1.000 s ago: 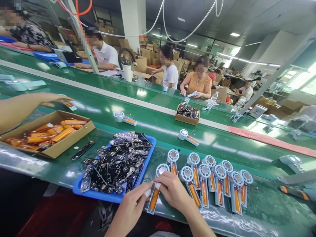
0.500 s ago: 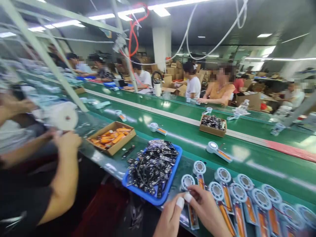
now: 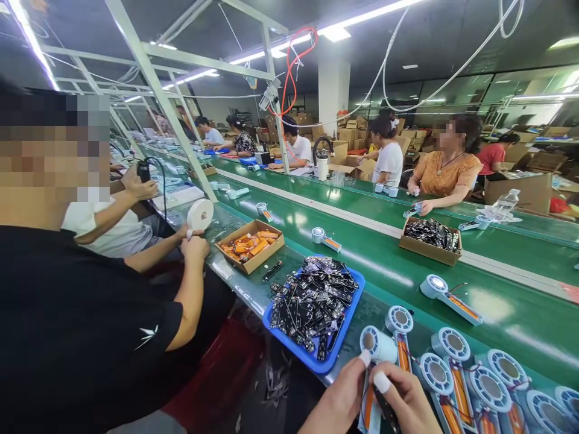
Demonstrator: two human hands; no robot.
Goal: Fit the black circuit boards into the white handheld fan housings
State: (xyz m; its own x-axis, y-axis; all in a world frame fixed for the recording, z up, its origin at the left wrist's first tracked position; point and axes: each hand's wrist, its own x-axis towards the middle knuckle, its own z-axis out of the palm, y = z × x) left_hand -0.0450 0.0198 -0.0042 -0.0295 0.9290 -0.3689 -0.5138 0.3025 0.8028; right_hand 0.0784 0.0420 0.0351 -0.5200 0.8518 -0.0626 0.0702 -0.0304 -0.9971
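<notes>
A light blue handheld fan housing (image 3: 379,345) with a round grey centre lies at the table's near edge, an orange battery in its opened handle. My left hand (image 3: 340,395) grips this housing, its white-covered thumb tip just below the round head. My right hand (image 3: 404,395) is closed on a narrow black circuit board (image 3: 385,410), held beside the handle; its thumb tip also has a white cover. Left of my hands sits a blue tray (image 3: 359,301) heaped with black circuit boards (image 3: 316,298). More fan housings (image 3: 436,374) with orange batteries crowd the right side.
A cardboard box (image 3: 265,258) of orange batteries stands beyond the tray. The green conveyor (image 3: 362,265) carries spaced fan housings and a box of boards (image 3: 429,244). A co-worker in black (image 3: 90,337) sits close at left, holding a white tape roll (image 3: 199,215).
The view has swung left, so the scene shifts right and the co-worker at left shows more fully. My hands stay at the same fan housing; the circuit board in my right hand now shows clearly.
</notes>
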